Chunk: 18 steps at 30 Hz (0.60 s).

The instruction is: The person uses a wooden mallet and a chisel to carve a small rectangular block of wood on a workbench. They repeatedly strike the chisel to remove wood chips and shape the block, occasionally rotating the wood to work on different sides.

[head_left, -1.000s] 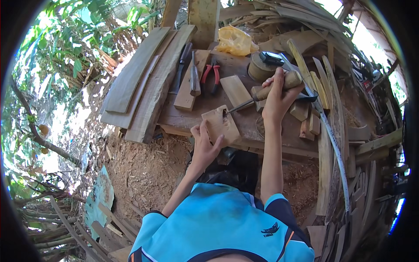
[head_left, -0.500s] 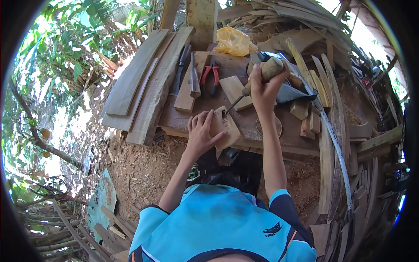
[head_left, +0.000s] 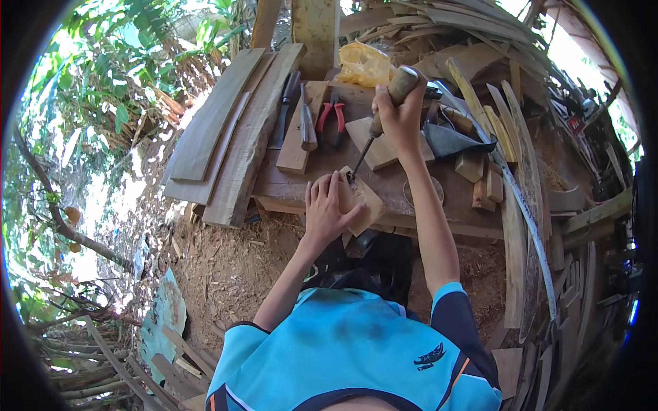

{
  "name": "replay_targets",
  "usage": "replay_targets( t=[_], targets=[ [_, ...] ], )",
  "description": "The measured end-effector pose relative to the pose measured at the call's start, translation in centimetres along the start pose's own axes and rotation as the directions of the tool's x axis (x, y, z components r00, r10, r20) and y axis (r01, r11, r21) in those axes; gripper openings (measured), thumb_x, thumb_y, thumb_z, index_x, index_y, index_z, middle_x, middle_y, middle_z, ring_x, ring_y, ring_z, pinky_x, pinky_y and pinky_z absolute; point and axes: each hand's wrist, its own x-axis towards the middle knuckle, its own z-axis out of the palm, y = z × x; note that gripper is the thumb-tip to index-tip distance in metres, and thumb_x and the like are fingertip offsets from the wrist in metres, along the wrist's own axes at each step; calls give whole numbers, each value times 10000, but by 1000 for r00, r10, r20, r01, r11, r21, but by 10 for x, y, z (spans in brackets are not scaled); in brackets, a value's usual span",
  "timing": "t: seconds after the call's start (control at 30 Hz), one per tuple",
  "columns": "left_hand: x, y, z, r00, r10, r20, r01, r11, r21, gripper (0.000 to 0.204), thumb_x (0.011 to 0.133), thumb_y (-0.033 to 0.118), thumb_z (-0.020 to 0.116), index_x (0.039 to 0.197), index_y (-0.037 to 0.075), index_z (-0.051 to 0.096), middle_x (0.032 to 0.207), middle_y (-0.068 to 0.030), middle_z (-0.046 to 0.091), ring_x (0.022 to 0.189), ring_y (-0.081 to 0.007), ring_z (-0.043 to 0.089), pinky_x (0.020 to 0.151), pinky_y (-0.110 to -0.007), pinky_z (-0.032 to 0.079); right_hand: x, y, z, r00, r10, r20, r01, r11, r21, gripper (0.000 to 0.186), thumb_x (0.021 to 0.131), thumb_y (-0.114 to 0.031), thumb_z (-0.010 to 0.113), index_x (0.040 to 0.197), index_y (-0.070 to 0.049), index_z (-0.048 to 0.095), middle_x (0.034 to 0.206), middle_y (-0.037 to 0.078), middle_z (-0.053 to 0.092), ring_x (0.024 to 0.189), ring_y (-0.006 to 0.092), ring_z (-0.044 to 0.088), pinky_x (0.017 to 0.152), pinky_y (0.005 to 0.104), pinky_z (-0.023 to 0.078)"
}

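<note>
Wood block (head_left: 369,198) sat at the desk's (head_left: 277,186) near edge, half-curled left hand (head_left: 325,207) gripping it, right hand (head_left: 399,113) wrapped round a chisel (head_left: 375,127); block rocks, blade could've jabbed fingers.

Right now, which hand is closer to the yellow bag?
Right. The right hand, gripping a tool, is close by the yellow bag, to its right and nearer the person; the left hand is farther off, near the body, holding a wooden block.
</note>
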Motion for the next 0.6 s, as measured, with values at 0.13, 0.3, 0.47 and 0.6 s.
replay_targets(
  t=[0.13,0.3,0.47,0.6],
  targets=[
    [3,-3,1,1000,19,6,-19,1000,-2,779,699,502,576,1227,-24,349,1185,-173,399,1161,-284,345,1022,-449,155,5,-10,-6,982,190,-15,-185,971,154,328,788,-23,520,1050,-39,323,842,95,502,532,102,513,481,230,449],
    [16,-1,7,999,25,33,-26,999,29,767,723,480,568,1246,-28,328,1209,-178,389,1193,-303,310,1030,-430,143,5,-16,-13,982,176,68,-181,981,69,320,811,-68,547,1034,-43,318,847,91,517,541,100,532,485,226,455],
    [54,6,-8,986,150,-78,-161,973,-166,748,680,314,678,1237,-38,324,1195,-189,397,1122,-325,384,973,-417,278,2,-24,-20,970,189,154,-194,981,17,345,836,-145,557,1058,-40,315,854,89,520,653,115,559,589,247,464],
    [123,33,-33,960,269,-79,-232,600,-765,615,688,154,654,1203,-23,370,1082,-158,503,941,-209,524,786,-307,424,1,-33,-19,941,58,335,22,973,-229,385,841,-190,558,1093,-45,305,940,105,511,814,147,549,713,273,452]
  ],
)
